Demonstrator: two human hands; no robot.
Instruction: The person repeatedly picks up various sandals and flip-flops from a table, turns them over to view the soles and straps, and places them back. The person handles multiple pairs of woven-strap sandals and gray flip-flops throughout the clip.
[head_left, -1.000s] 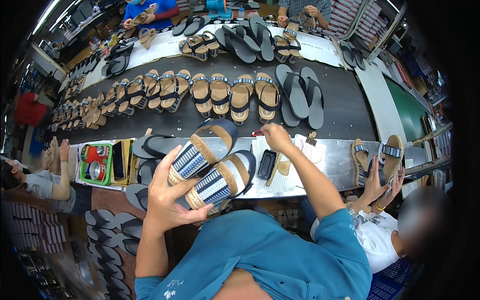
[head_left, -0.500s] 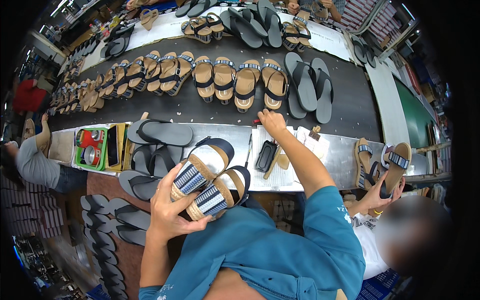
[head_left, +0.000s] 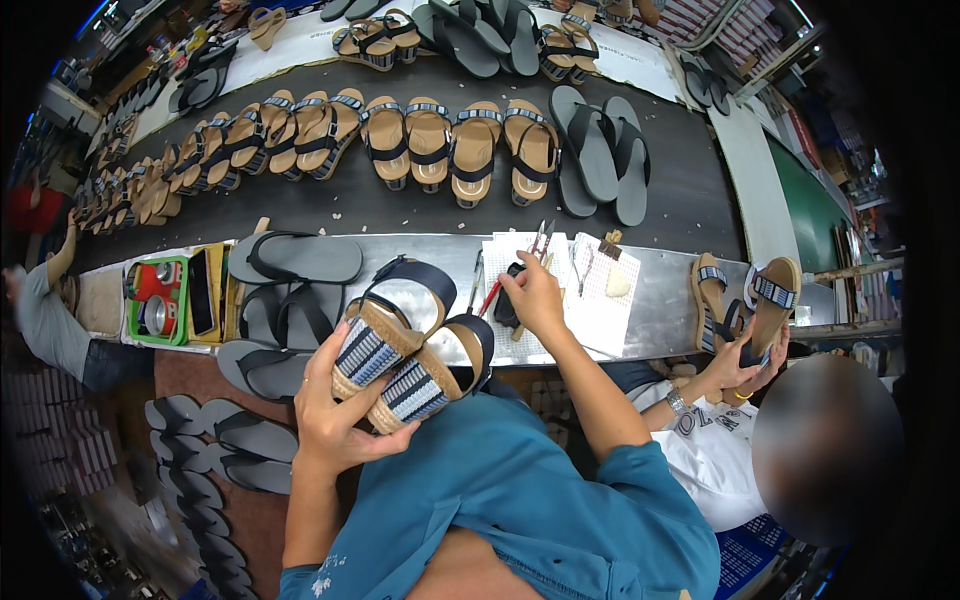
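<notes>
A dark conveyor belt (head_left: 400, 215) carries rows of sandals above the metal desk (head_left: 660, 300). The left hand (head_left: 335, 420) grips two striped wedge sandals (head_left: 405, 345) before the chest. The right hand (head_left: 535, 295) closes on a small black tool (head_left: 507, 308) at the desk.

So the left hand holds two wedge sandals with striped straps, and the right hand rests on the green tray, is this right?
Not quite. The head view shows the right hand at the white sheets with small tools, far from the green tray. The left hand does hold the two wedge sandals.
</notes>
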